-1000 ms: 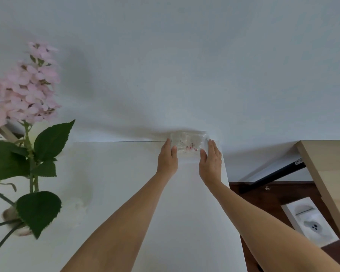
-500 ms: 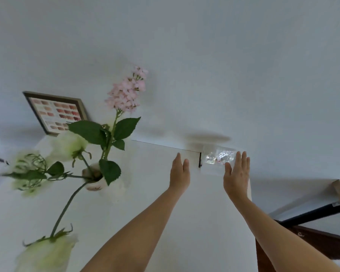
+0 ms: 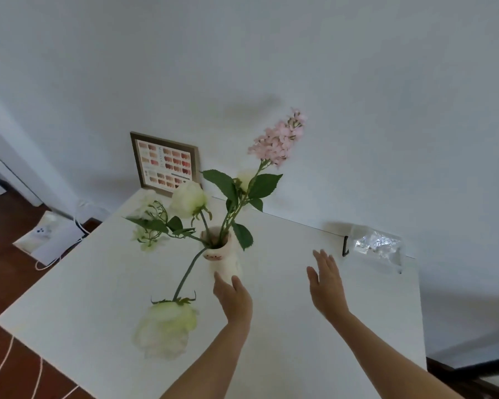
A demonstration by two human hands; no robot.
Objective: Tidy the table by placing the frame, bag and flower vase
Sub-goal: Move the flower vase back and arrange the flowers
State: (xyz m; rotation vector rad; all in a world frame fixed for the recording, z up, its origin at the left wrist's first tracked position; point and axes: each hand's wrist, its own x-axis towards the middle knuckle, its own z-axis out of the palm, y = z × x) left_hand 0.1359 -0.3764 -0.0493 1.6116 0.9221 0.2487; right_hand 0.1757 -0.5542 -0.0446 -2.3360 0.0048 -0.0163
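Note:
A white flower vase [image 3: 224, 262] with white roses and a pink flower spike stands mid-table. My left hand [image 3: 233, 298] touches its near side, fingers spread around the base, not clearly gripping. My right hand [image 3: 326, 283] hovers open above the table, to the right of the vase and short of the bag. The clear plastic bag [image 3: 376, 247] lies at the table's far right corner against the wall. A framed colour chart [image 3: 166, 164] leans on the wall at the far left corner.
The white table [image 3: 98, 298] ends at a wall behind. A small black clip [image 3: 344, 246] sits beside the bag. Left of the table, on the dark wood floor, lie a white box [image 3: 51, 236] and cables.
Both hands have let go of the bag and drawn back from the far right corner. My left hand moved left onto the vase. The view swung left and down.

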